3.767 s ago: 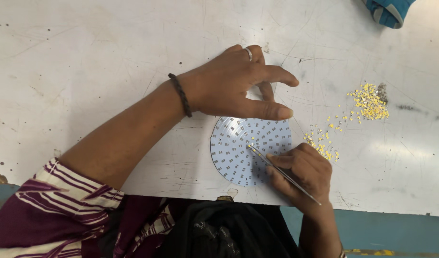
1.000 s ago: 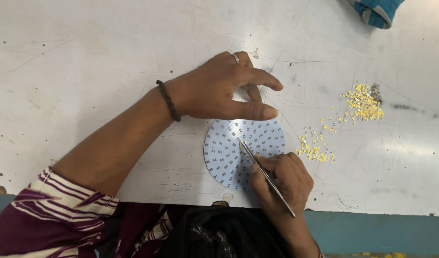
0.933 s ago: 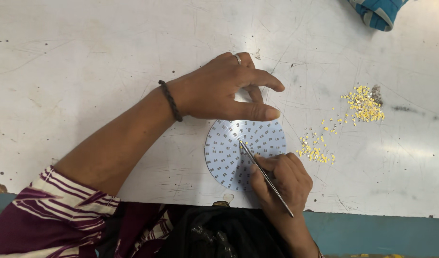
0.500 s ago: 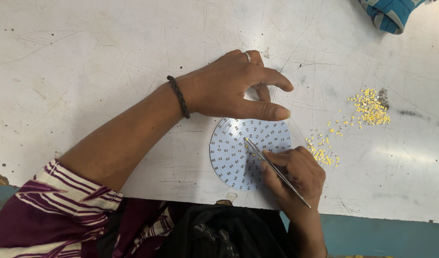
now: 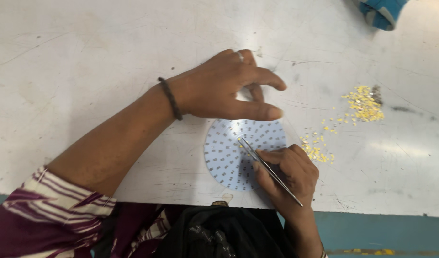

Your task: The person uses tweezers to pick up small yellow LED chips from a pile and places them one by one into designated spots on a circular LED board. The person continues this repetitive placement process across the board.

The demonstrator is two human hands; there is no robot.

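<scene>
Tweezers (image 5: 269,171) pinched shut in right hand (image 5: 288,174), tips touching round white board (image 5: 229,157) near its centre. Board flat on worktop (image 5: 85,57), near front edge. Left hand (image 5: 224,88) open, fingers spread, pressing board's far rim. Yellow chips (image 5: 362,102) scattered to right, apart from board.

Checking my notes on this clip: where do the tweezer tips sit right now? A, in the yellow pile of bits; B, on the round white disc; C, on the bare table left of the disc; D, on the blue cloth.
B: the tweezers in the right hand have their tips on the round white disc, well away from the yellow bits.
</scene>
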